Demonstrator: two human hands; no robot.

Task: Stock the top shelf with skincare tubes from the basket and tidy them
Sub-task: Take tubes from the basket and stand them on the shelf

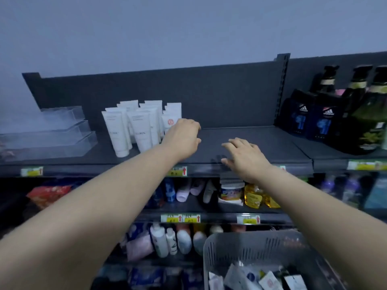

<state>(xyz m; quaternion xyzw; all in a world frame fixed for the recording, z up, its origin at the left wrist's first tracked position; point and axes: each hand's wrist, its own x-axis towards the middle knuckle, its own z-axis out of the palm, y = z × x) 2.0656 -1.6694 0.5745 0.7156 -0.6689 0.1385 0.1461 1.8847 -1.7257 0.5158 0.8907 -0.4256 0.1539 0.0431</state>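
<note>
One dark top shelf (261, 141), white tubes (142, 130) standing left, grey-blue wall (188, 28)

The dark grey top shelf (261, 139) in front of you carries a tight cluster of white skincare tubes (144, 128) left of its middle, all standing upright on their caps. The rightmost tube (170, 122) bears a round red logo. Below to your right, the grey perforated basket (247, 245) holds jumbled white tubes (270, 280) lying flat.
</note>
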